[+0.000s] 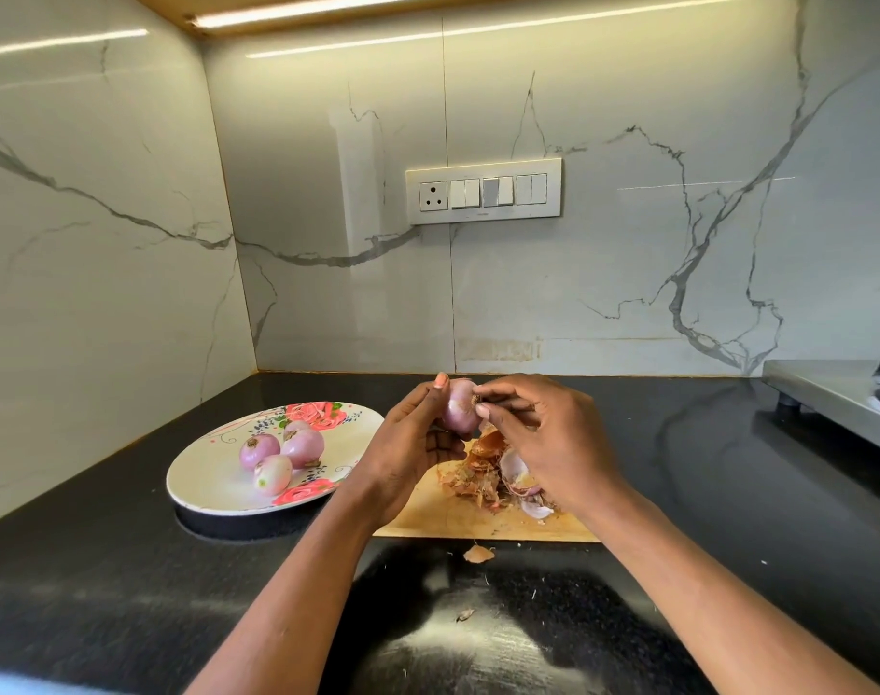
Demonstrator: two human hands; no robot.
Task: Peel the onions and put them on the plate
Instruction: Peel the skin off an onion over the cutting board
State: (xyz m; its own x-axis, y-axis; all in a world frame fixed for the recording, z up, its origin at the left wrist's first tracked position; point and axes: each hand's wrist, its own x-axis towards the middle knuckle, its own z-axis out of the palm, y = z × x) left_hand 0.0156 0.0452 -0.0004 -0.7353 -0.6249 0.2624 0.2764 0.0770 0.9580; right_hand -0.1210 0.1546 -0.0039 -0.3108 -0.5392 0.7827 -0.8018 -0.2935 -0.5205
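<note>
Head view: hands (483, 433) hold onion (459, 406) upright, root end rightward.

1. One view only: head-worn, wide-angle, looking forward and slightly down over the black counter (127, 569).
2. Faces the marble back wall (628, 268); switch panel (483, 191) sits near frame centre.
3. Both forearms enter from the near edge; the hands work close, mid-frame.
4. Corner wall left, steel stand (829, 393) far right.

Pink onion (459, 406), red-rose white plate (212, 486), black counter (127, 569)
</note>
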